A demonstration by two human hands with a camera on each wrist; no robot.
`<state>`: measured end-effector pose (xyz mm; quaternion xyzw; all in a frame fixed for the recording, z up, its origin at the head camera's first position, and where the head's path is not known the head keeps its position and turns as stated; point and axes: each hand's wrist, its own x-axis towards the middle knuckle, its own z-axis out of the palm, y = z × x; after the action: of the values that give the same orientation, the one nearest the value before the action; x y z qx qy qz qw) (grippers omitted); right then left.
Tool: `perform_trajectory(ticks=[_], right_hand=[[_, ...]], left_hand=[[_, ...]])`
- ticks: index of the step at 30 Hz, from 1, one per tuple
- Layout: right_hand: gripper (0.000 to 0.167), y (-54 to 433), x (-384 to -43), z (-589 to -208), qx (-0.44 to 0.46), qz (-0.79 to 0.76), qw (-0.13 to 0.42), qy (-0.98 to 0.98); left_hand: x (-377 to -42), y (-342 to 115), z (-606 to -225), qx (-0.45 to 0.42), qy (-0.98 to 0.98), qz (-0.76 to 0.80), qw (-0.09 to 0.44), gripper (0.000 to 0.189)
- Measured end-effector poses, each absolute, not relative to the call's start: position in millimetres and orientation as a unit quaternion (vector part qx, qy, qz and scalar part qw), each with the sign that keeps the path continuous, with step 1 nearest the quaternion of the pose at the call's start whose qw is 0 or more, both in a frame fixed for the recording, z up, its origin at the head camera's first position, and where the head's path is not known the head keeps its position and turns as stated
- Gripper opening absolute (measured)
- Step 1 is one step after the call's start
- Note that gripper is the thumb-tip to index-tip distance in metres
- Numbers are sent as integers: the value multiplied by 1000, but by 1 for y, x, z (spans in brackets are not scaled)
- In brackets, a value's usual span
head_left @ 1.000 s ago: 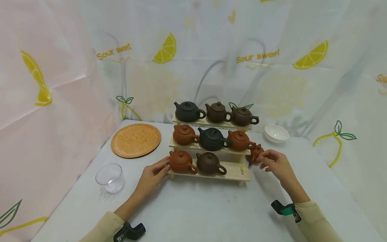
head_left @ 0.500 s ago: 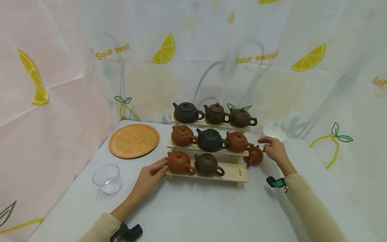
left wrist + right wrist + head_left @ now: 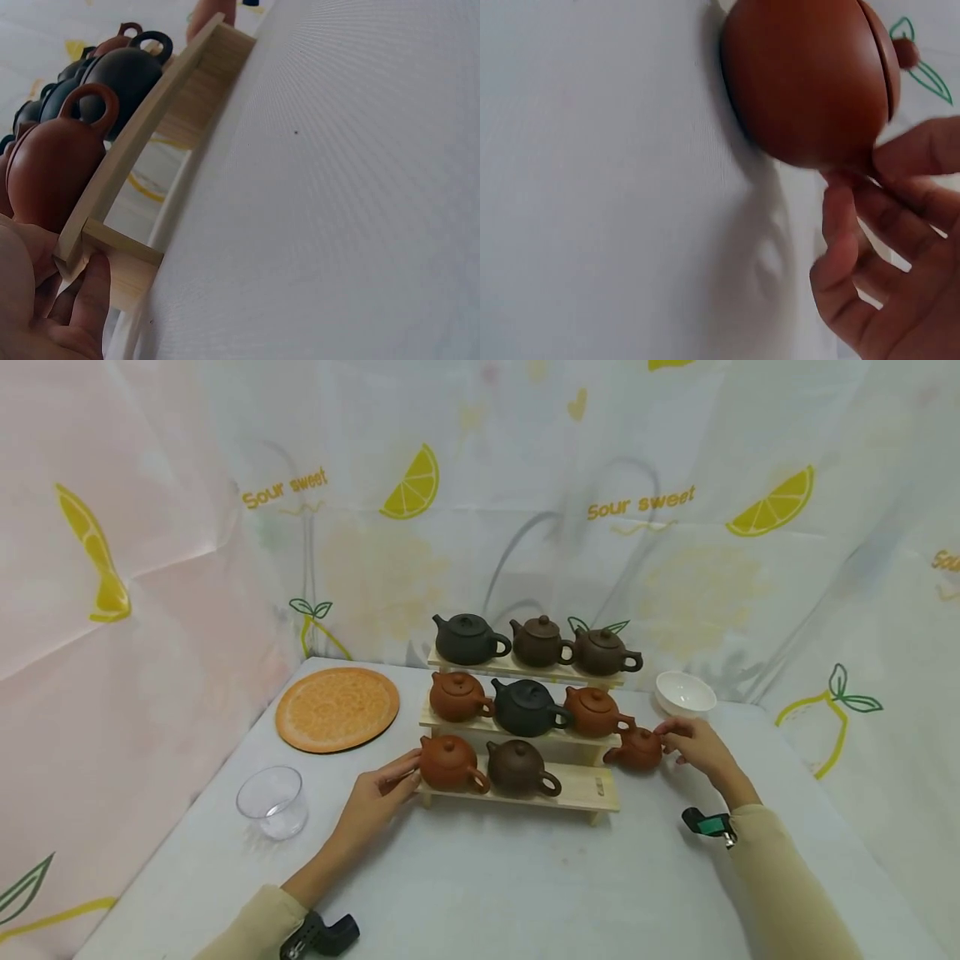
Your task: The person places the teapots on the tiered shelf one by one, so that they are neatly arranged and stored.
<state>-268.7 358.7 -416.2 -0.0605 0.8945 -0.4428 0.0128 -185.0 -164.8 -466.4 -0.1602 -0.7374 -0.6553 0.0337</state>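
My right hand (image 3: 697,747) pinches a small reddish-brown teapot (image 3: 641,751) by its handle side, at the right of a three-tier wooden stand (image 3: 581,787). In the right wrist view, thumb and fingers meet at the near end of the teapot (image 3: 802,82), whose handle they mostly hide. My left hand (image 3: 378,797) grips the left end of the stand's lowest shelf, with fingers (image 3: 94,296) under the wood in the left wrist view. Beside it on that shelf sit an orange-brown teapot (image 3: 447,763) and a dark brown teapot (image 3: 517,767).
Several more teapots fill the middle and top shelves, including a black teapot (image 3: 467,639). A white bowl (image 3: 684,695) stands at the back right. To the left are a round orange mat (image 3: 337,710) and a clear glass cup (image 3: 273,803).
The reddish-brown teapot has been turned so its spout points left and its handle right. My right hand moved back, then came forward onto the handle side. My left hand stays on the stand.
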Motion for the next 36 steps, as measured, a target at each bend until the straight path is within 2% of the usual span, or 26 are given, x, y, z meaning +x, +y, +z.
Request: perform_trajectory(ticks=[3,7,14,21,25,29,36], right_hand=[[25,367,-265,-419,-56,-471,43,880],[27,370,-261,-422,-51,-480,48,874],[43,371,-254,-429,-7,-452,57,890],[48,367,-260,-429,52,-485,32,872],[46,362,-262,-429,47,-510,31,858],[53,356,-261,-431,41,-504,50,861],[62,343,-263,-419,-46,-474,34,879]], left_hand=[[-186,-166,-467,-162,-739,-653,35,39],[-187,-166,-466,-165,-736,-655,38,39],[-186,-164,-468,-152,-742,-653,24,39],[-186,-163,-467,-156,-748,-644,42,39],[-183,-163,-470,-155,-748,-644,40,38],[-179,-163,-475,-151,-747,-647,27,38],[-182,-164,-470,-154,-752,-638,50,38]])
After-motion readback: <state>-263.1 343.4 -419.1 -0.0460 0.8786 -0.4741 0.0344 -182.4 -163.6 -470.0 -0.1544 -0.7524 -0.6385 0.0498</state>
